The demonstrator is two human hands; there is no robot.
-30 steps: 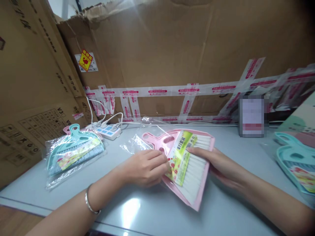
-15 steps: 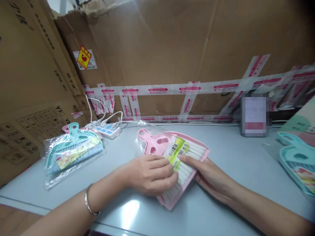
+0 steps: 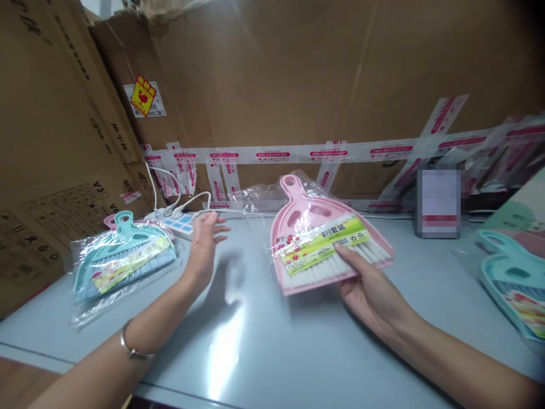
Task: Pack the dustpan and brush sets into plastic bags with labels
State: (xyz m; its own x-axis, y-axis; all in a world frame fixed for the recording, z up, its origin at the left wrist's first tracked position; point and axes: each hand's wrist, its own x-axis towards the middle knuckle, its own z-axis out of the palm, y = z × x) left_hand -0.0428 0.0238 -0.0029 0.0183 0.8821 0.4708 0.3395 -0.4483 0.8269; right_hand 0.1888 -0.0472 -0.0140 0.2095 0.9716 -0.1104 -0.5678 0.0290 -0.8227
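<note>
My right hand (image 3: 368, 287) grips a pink dustpan and brush set (image 3: 317, 213) by its lower right edge, thumb on the front and fingers behind. The set is held tilted above the table, its handle pointing up. A yellow-green printed label (image 3: 319, 244) wraps the white bristles, and a clear plastic bag (image 3: 255, 199) hangs loosely around the set. To the left, my left hand (image 3: 206, 241) is raised over the table with fingers apart and nothing in it. Its closest neighbour is a white power strip (image 3: 183, 225) behind it.
A bagged turquoise dustpan set (image 3: 128, 250) lies at the left of the grey table (image 3: 264, 352), another turquoise dustpan (image 3: 511, 278) at the right edge. A phone-like device with a blurred screen (image 3: 440, 199) stands at the back right. Large taped cardboard boxes (image 3: 272, 74) wall the back and left.
My left hand has let go of the pink set and moved left, its fingers opening. My right hand has turned the set more upright, with its handle now pointing up.
</note>
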